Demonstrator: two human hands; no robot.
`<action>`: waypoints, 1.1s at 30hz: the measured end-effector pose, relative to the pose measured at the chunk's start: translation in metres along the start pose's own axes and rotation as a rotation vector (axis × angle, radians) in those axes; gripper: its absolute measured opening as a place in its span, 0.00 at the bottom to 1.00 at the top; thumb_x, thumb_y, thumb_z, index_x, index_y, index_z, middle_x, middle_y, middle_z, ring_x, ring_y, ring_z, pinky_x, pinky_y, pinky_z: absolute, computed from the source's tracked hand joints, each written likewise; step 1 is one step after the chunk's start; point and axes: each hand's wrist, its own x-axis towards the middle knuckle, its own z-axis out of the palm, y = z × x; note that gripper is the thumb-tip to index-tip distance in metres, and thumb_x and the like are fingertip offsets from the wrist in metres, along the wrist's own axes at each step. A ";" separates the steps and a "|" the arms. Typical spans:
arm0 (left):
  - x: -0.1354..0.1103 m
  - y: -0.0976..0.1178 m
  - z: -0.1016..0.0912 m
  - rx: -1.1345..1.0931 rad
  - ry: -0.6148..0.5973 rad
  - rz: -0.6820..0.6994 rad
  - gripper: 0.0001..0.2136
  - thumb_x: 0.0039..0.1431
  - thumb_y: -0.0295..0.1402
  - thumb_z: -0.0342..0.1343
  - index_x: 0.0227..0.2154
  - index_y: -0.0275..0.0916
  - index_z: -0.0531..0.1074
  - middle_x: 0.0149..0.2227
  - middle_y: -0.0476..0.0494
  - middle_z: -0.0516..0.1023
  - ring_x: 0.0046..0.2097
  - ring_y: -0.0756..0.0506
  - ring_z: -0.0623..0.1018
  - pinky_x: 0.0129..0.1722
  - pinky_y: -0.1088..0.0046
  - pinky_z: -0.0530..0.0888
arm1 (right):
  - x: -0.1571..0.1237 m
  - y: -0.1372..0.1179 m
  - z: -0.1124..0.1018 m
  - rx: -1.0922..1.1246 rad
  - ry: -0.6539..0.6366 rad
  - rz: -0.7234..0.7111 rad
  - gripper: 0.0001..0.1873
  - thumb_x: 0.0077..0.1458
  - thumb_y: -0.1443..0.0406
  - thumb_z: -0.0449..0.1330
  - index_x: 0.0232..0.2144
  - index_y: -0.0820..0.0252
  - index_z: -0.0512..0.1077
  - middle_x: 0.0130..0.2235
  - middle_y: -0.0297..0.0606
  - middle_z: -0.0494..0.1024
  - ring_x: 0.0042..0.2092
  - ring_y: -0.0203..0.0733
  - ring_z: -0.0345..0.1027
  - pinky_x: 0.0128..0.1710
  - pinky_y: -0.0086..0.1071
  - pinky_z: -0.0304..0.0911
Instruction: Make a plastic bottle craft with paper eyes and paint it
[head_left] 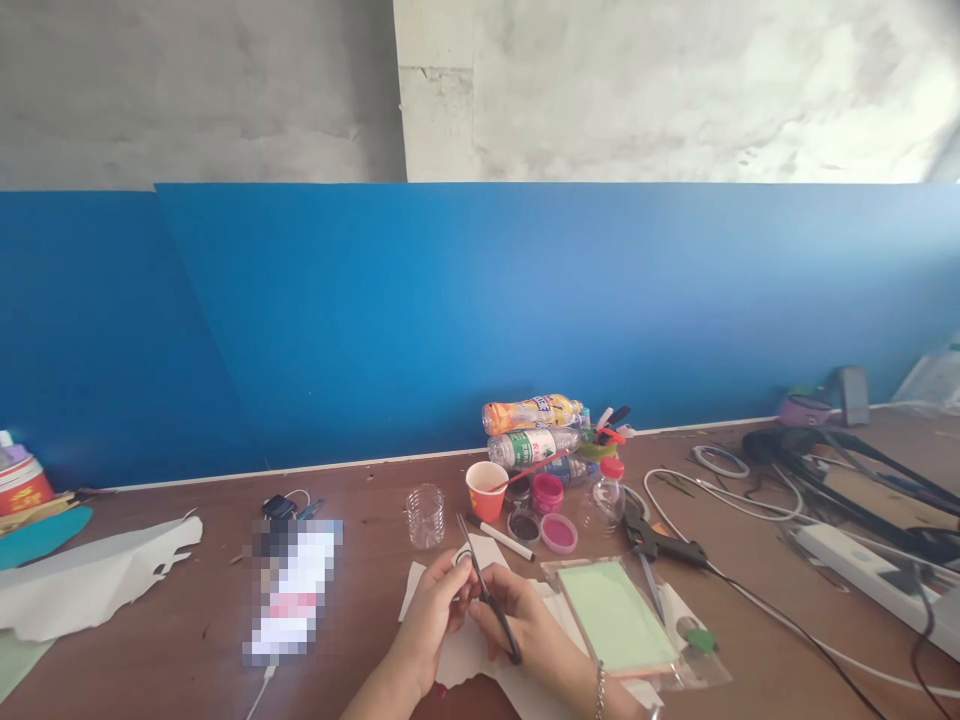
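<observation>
In the head view, my right hand [529, 615] is closed around dark-handled scissors [487, 592], whose blades point up and away from me. My left hand [427, 610] pinches a small white piece with a dark curved line [463, 556], close against the blades; its material is too small to make out. Beneath both hands lie white paper sheets [459, 655]. Just beyond them are a white marker [512, 541] and an orange paper cup [486, 492] with a brush leaning in it. A cut clear bottle section [426, 516] stands upright to the left.
Paint pots [547, 493], plastic bottles [532, 445] and a red-capped bottle [604, 496] stand behind. Rightward are a green paper pack [615, 612], a glue gun [664, 545], cables and a power strip [862, 570]. A pixelated lit phone [296, 590] and torn white sheet [90, 590] lie left.
</observation>
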 end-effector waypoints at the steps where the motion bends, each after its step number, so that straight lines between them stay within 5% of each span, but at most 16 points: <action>1: 0.000 0.000 0.000 -0.003 0.001 0.002 0.19 0.44 0.49 0.62 0.21 0.39 0.63 0.20 0.56 0.59 0.25 0.53 0.57 0.23 0.75 0.47 | 0.000 0.000 0.000 0.001 0.003 0.000 0.20 0.46 0.49 0.62 0.27 0.58 0.63 0.23 0.26 0.64 0.19 0.28 0.54 0.17 0.24 0.54; 13: 0.002 -0.001 -0.004 -0.002 -0.031 -0.012 0.17 0.47 0.47 0.60 0.22 0.39 0.64 0.20 0.56 0.59 0.25 0.53 0.59 0.23 0.76 0.47 | -0.001 0.000 0.000 -0.029 0.017 0.006 0.19 0.47 0.50 0.61 0.28 0.58 0.64 0.24 0.27 0.65 0.20 0.28 0.55 0.17 0.24 0.56; 23: 0.004 0.008 -0.018 0.202 -0.030 -0.058 0.17 0.44 0.48 0.60 0.20 0.38 0.65 0.18 0.56 0.61 0.22 0.54 0.57 0.23 0.76 0.50 | 0.000 0.005 -0.012 -0.104 -0.063 0.114 0.11 0.48 0.58 0.59 0.27 0.58 0.62 0.17 0.22 0.61 0.15 0.28 0.55 0.14 0.23 0.45; 33: 0.004 0.002 -0.013 0.148 -0.024 -0.055 0.16 0.46 0.47 0.59 0.22 0.38 0.65 0.19 0.56 0.62 0.22 0.55 0.56 0.23 0.77 0.48 | -0.001 0.002 -0.009 -0.031 -0.055 0.046 0.14 0.47 0.57 0.61 0.27 0.57 0.60 0.20 0.23 0.63 0.16 0.26 0.52 0.14 0.22 0.46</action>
